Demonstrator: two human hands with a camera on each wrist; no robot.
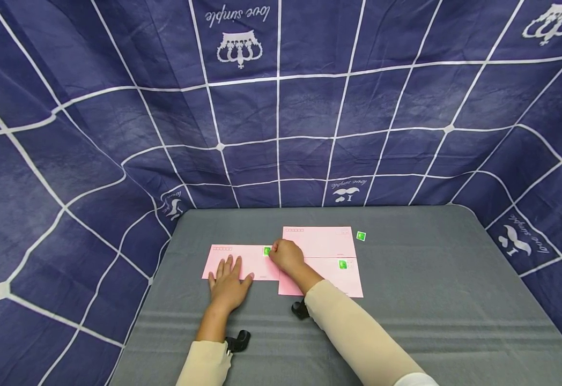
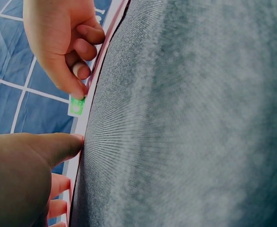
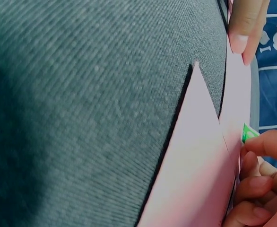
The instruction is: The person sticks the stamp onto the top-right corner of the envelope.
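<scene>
Green stamp [image 1: 267,251] pinched by curled right hand [image 1: 288,256]; left hand [image 1: 228,288] splayed.

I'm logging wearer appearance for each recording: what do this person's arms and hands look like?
The plain beige fabric left sleeve and matching right sleeve end near the wrists; white fabric shows at the right sleeve's upper end. The left hand and right hand wear no gloves. A small, black, rounded device sits by each wrist.

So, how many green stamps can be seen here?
3. One stamp is at the right hand, over the left envelope; one is on the near right envelope; one lies on the table, right of the far envelope. More could be hidden.
</scene>
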